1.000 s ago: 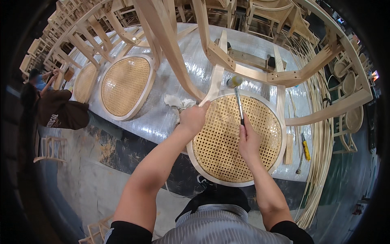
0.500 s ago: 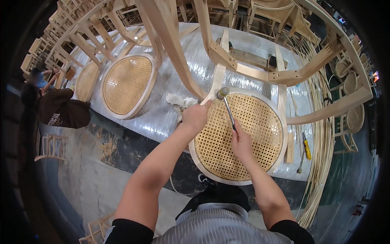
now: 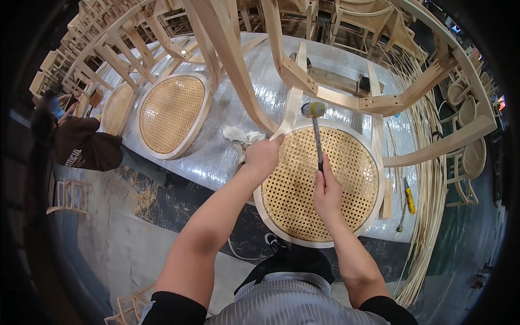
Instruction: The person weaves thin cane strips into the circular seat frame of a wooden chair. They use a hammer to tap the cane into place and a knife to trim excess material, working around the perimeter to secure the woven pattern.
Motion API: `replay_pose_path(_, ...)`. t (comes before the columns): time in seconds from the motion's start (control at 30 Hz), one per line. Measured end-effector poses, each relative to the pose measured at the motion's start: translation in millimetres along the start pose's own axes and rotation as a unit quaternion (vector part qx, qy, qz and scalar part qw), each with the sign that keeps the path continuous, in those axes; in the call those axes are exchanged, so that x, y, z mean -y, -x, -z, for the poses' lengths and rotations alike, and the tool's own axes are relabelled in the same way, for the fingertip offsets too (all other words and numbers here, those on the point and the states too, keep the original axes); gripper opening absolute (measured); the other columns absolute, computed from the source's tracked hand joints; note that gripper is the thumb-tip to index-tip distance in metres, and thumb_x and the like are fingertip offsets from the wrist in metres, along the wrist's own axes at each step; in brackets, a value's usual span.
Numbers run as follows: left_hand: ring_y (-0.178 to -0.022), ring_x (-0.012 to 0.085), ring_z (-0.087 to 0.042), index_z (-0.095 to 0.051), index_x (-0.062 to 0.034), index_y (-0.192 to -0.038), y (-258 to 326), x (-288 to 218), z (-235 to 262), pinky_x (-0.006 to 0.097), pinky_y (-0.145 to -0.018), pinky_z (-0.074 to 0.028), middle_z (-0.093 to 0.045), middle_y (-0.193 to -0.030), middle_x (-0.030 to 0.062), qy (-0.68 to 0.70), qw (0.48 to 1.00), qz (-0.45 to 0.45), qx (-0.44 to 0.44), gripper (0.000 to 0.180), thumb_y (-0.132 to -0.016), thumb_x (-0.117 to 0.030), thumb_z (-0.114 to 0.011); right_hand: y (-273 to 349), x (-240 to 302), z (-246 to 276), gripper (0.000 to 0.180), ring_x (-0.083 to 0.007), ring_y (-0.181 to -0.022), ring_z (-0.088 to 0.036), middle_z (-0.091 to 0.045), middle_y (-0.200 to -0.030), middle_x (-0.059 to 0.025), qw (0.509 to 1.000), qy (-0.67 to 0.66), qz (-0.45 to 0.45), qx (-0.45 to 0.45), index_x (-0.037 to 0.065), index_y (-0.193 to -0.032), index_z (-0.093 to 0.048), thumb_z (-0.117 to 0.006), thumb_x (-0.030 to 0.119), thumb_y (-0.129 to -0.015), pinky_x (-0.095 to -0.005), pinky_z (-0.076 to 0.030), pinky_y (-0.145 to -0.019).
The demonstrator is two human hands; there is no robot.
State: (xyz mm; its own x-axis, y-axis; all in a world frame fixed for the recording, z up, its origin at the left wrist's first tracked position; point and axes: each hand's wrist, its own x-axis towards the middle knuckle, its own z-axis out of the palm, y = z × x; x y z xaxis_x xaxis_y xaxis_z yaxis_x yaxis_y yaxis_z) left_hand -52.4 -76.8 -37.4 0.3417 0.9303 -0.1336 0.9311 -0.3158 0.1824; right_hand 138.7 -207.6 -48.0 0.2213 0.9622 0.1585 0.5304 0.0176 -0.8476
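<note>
A wooden chair with a round woven cane seat (image 3: 303,206) lies in front of me. The seat has a pale wooden rim (image 3: 264,214). At the rim's left side, by the joint with a chair leg, my left hand (image 3: 262,158) is closed on the wood with its thumb along the edge; most of its fingers are hidden. My right hand (image 3: 328,196) grips the dark handle of a small mallet (image 3: 313,110). The mallet's yellowish head is slightly blurred and hangs over the seat's far edge, apart from my left hand.
Crumpled white cloth (image 3: 238,134) lies left of the seat on the plastic-covered table (image 3: 403,216). To the right are a yellow-handled tool (image 3: 409,199) and long cane strips (image 3: 428,238). Another cane-seated chair (image 3: 172,114) stands left, beyond it a person in brown (image 3: 86,143).
My right hand has lifted the mallet, its head moving right and away from the rim near my left thumb. My left hand has stayed nearly in place.
</note>
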Motion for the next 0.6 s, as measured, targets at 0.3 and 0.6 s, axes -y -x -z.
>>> replay_pose_path(0.3,-0.094,0.0345,-0.076,-0.052,-0.0335,-0.16,-3.2,-5.7,-2.7,0.048,-0.078,-0.061,-0.076,-0.101,0.0147,-0.025,0.999,-0.001,0.022,0.073,-0.093,-0.003,-0.057,6.2,-18.4,2.9,0.054,-0.0251,-0.072,-0.068,-0.071,-0.089,-0.0196,1.0,-0.009,-0.005,-0.02,0.011,-0.164,-0.045,-0.055,0.014,-0.111,-0.0375,-0.053,-0.068)
replay_pose_path(0.6,-0.096,0.0348,-0.076,-0.052,-0.0331,-0.159,-4.0,-6.9,-3.8,0.05,-0.08,-0.06,-0.076,-0.102,0.0153,-0.012,0.999,0.013,0.03,0.073,-0.093,-0.004,-0.058,-6.1,-8.9,15.8,0.055,-0.0212,-0.064,-0.057,-0.061,-0.074,-0.0153,1.0,-0.008,-0.014,-0.009,0.014,-0.163,-0.046,-0.059,0.014,-0.11,-0.0366,-0.049,-0.064)
